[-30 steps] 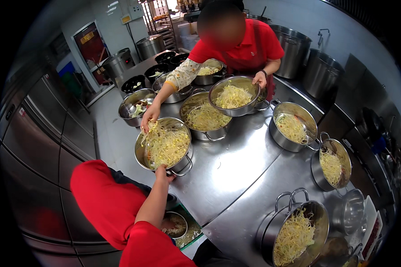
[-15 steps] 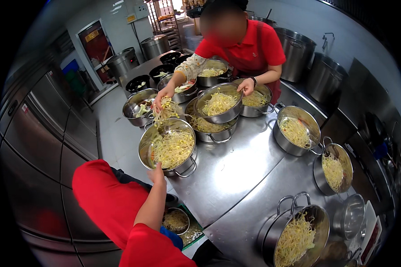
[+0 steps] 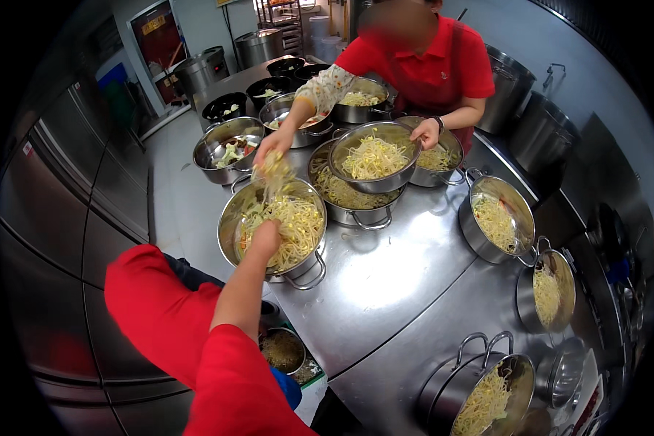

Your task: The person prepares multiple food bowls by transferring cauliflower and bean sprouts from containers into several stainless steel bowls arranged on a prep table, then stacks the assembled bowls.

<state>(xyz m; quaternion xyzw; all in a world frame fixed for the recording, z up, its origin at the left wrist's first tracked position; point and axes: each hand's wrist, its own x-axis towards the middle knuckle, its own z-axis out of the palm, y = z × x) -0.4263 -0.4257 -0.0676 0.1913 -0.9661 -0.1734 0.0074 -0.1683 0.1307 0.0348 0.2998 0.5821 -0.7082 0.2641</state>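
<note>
My left hand (image 3: 267,236) reaches into a two-handled steel pot (image 3: 229,231), fingers curled down among the yellow bean sprouts (image 3: 298,232). Its fingertips are hidden there. My right hand is out of view. Across the table a co-worker's hand (image 3: 272,166), blurred, drops a bunch of sprouts into the same pot. Their other hand (image 3: 426,132) grips the rim of a tilted steel bowl (image 3: 389,185) of sprouts. This bowl sits above another sprout-filled pot (image 3: 352,216).
More steel pots with sprouts stand on the steel table (image 3: 385,312) at right, one on a stacked pair (image 3: 443,392). A pot of vegetables (image 3: 209,149) and black bowls (image 3: 225,107) stand at far left. Steel cabinets (image 3: 51,240) line my left. A bowl (image 3: 283,350) sits low beside the table.
My left hand has moved from the near rim up into the sprouts. The co-worker's hand has come lower over my pot, with sprouts falling from it. The view has shifted slightly.
</note>
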